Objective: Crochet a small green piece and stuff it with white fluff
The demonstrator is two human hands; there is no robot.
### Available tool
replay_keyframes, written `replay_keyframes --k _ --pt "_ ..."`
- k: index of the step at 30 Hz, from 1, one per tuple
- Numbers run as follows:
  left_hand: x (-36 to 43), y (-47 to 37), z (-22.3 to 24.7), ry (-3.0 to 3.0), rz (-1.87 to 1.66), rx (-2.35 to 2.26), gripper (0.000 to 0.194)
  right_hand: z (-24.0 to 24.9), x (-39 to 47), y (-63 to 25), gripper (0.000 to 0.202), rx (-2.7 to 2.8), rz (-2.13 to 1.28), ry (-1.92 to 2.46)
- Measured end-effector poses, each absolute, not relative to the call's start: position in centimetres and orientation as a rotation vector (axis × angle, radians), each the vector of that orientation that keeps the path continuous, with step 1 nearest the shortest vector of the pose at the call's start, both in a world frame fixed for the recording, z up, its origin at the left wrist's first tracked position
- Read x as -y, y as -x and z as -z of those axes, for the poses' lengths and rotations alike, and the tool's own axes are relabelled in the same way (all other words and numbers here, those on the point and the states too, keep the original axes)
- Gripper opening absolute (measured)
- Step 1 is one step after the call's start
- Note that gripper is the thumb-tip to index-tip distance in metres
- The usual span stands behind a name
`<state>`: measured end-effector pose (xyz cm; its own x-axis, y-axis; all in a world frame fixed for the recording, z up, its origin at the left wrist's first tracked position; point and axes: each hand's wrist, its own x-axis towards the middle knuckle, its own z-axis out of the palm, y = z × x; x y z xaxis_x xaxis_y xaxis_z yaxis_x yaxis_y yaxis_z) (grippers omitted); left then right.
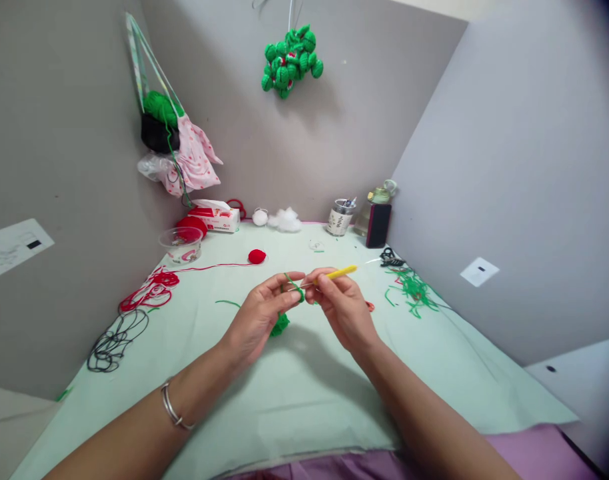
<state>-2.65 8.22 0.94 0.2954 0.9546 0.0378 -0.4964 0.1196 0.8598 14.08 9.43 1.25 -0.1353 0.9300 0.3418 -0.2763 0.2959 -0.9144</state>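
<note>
1. The left hand (257, 317) pinches green yarn (294, 285), a small green crocheted piece (280, 325) hanging under it above the desk (304, 393) centre
2. The right hand (342, 307) grips a yellow crochet hook (340, 272)
3. A stitch looks mid-way; drawing the loop through needs steady yarn tension

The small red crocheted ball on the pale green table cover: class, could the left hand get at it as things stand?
Probably yes. The small red crocheted ball lies just beyond the left hand with bare pale green table cover between, but that hand pinches green yarn.
</note>
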Motion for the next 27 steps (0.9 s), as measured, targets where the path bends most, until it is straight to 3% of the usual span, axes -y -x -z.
replay_keyframes --k 5,17,27 --pt "-8.0 2.4 -0.1 -0.926 -1.267 -0.721 0.035 -0.3 -9.0 -13.4 0.015 1.516 -0.837 0.744" --pt "-7.9 3.0 -0.3 -0.96 -1.235 -0.73 0.034 -0.9 -9.4 -13.7 0.028 1.251 -1.147 0.691" --pt "-7.6 3.0 -0.8 -0.95 -1.281 -0.796 0.032 -1.2 -8.2 -13.7 0.027 1.521 -0.758 0.752"
